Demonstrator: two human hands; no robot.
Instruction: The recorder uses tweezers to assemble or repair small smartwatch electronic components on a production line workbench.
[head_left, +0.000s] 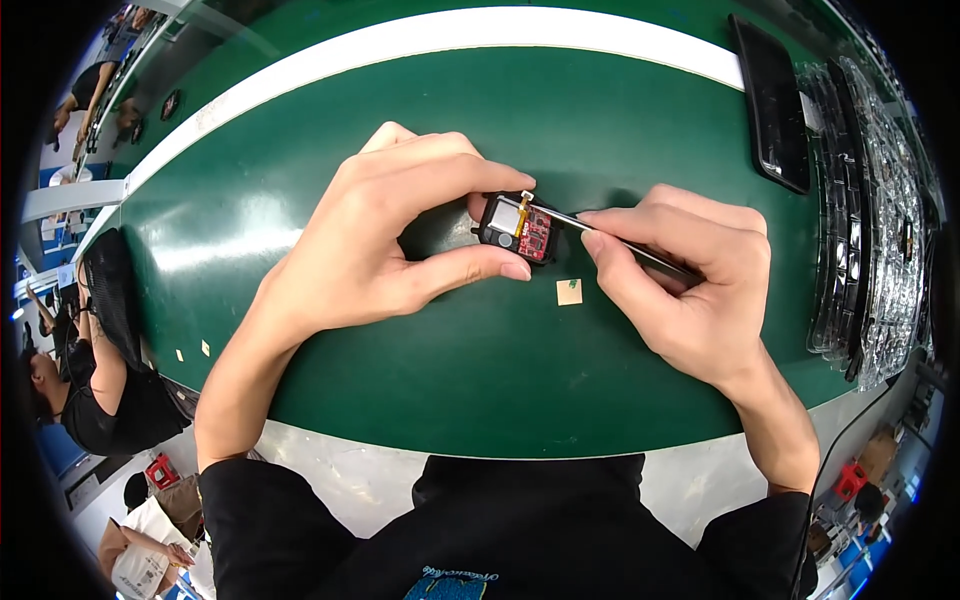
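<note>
Between the thumb and fingers of my left hand (400, 225) is a small black electronic device (541, 256) with its inside exposed. A red circuit board (535, 235), a silvery rectangular part (504, 217) and a thin yellowish flex cable (522, 215) show in it. My right hand (690, 265) pinches a pair of slim metal tweezers (625, 242). Their tip reaches the top of the flex cable, close to my left index fingertip; whether it grips the cable I cannot tell. A small cream-coloured square (569, 292) lies on the table just below the device.
The green table (480, 380) has a white strip (450, 35) along its far side. A black phone-like slab (770, 105) lies at the far right, beside stacked clear plastic trays (870, 220). A black mesh bag (112, 295) hangs at the left edge, with people beyond it.
</note>
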